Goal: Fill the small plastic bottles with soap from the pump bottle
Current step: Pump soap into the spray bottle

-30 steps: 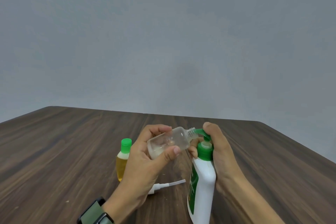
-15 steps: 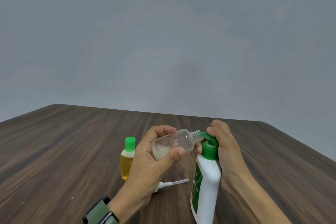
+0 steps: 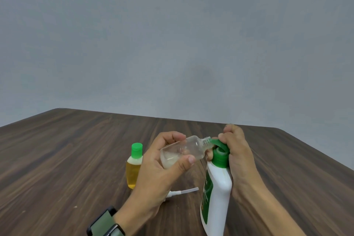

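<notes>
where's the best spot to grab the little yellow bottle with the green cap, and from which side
Take the yellow bottle by its rounded body, below the green cap. It stands upright on the table, so a sideways wrap would probably hold best. Come from its left or far side, which are open; the left hand, holding the clear bottle, crowds its right.

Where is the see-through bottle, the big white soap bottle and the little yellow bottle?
See-through bottle (image 3: 183, 149): head view, middle of its clear body.
Big white soap bottle (image 3: 218, 184): head view, white body.
Little yellow bottle (image 3: 132, 174): head view, yellow liquid part.
</notes>
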Tool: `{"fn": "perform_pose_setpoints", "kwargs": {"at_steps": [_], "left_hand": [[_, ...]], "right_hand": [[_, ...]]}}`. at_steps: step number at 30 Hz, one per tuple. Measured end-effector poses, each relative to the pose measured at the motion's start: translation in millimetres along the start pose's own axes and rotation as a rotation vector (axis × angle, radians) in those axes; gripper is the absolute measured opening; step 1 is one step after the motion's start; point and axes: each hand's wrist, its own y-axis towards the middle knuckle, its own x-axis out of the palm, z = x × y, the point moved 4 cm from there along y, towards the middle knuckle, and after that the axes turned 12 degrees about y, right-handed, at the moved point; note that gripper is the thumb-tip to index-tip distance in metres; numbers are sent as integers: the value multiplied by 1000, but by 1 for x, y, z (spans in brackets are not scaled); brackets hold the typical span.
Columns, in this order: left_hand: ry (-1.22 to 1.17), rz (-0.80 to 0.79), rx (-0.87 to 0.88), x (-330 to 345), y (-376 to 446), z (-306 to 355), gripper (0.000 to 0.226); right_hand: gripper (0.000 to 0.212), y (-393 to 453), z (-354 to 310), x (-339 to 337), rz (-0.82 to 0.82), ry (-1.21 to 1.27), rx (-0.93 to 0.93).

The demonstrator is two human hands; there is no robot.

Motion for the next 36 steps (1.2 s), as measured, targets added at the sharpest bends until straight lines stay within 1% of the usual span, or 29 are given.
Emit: {"fn": "perform_pose_setpoints", "kwargs": {"at_steps": [1,4,8,12,15,17,19,21,23,25,28,32,34,36], "left_hand": [[-11,3,-8,0,-1,-1,35],[-29,-5,-4,3,1,4,37],[-31,-4,17,4,6,7,40],[-26,-18,23,5,5,6,38],[-5,-7,27,2,5,4,35],[2,0,12,0,3,1,34],[2,2,-6,0,-1,-2,34],[1,13,-10,-1,-3,-3,36],[-5,23,-1,-1,-2,-1,36],[-13,24,16,0,2,1,36],[-11,14,25,1,7,5,38],[35,-20,37,2,11,9,39],[50,-27,30,1,10,6,36],[63,-24,14,-1,7,1,36]], "right_hand": [[18,-2,2,0,-7,12,4],[39,-4,2,1,-19,0,4],[44,-2,-5,2,-32,-31,-21],[33,-4,-7,1,-23,-22,-27],[13,-1,-8,2,-6,-44,-33],[7,1,-6,1,4,-144,-47],[7,-1,-6,1,-12,-250,-64],[9,-1,-9,6,-67,-309,-78],[18,2,-17,15,-140,-380,-66],[30,6,-28,19,-197,-505,-40],[41,9,-41,23,-271,-680,23],[66,9,-44,21,-290,-784,89],[63,6,-41,19,-282,-843,88],[50,4,-36,14,-278,-908,85]]}}
